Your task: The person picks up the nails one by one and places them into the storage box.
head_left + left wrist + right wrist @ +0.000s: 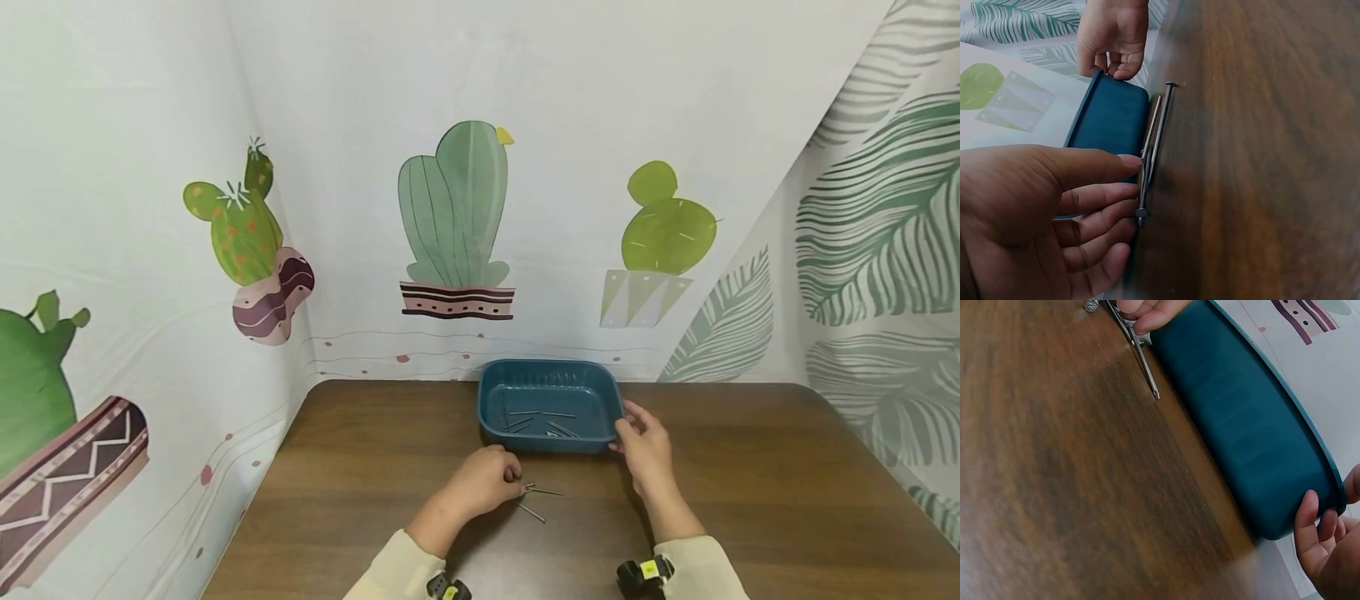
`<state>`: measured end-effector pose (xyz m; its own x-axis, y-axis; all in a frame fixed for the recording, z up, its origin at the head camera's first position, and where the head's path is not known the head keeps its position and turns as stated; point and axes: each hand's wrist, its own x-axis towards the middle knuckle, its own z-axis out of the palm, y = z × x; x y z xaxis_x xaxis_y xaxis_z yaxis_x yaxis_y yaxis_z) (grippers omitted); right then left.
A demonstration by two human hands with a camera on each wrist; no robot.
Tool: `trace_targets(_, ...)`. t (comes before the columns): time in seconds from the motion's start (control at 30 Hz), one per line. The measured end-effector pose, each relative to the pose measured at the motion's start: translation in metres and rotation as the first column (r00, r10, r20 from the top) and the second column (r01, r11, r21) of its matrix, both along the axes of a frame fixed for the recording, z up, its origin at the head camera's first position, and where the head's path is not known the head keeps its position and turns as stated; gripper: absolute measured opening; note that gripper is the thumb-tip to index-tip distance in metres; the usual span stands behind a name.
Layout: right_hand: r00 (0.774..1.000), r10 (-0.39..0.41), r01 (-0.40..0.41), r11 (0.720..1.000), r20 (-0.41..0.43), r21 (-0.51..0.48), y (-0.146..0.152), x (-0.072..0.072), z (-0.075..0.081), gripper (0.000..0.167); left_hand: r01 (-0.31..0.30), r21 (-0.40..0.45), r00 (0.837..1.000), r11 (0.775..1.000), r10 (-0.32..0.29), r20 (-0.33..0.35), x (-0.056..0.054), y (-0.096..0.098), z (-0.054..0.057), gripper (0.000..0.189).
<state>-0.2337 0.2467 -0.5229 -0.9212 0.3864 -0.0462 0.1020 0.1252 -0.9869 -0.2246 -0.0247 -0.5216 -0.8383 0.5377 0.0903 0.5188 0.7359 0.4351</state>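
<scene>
A blue-green plastic tray (pixel 555 444) stands at the back of the wooden table. My right hand (pixel 647 446) grips its near right corner, thumb against the outer wall and fingers at the rim. In front of the tray, several metal nails (pixel 546 492) lie crossed on the tabletop. My left hand (pixel 483 483) is down at them, its curled fingers and thumb pinching at the nails' near ends. In the left wrist view the thumb (pixel 1125 164) meets a nail shank. Inside the tray, several more nails (pixel 519 426) lie scattered.
The brown wooden table (pixel 360 483) spreads around the tray on both sides. Behind it hangs a white cloth (pixel 555 250) printed with cacti, close to the tray's far side. Black straps with cameras (pixel 643 572) sit on both wrists.
</scene>
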Motion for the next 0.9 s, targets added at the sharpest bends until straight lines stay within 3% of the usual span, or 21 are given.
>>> trace_targets(0.53,1.0,0.004,-0.004,1.0,0.0,0.009,-0.0006,0.0004,0.0011,0.049,-0.023,0.032,0.998,0.999,0.021,0.058,-0.0006,0.0001,-0.003,0.014)
trace_targets(0.9,1.0,0.003,-0.003,1.0,-0.003,0.008,-0.0006,-0.0004,0.0004,0.049,-0.023,0.017,0.998,1.0,0.022,0.051,0.0024,0.0022,0.0003,0.013)
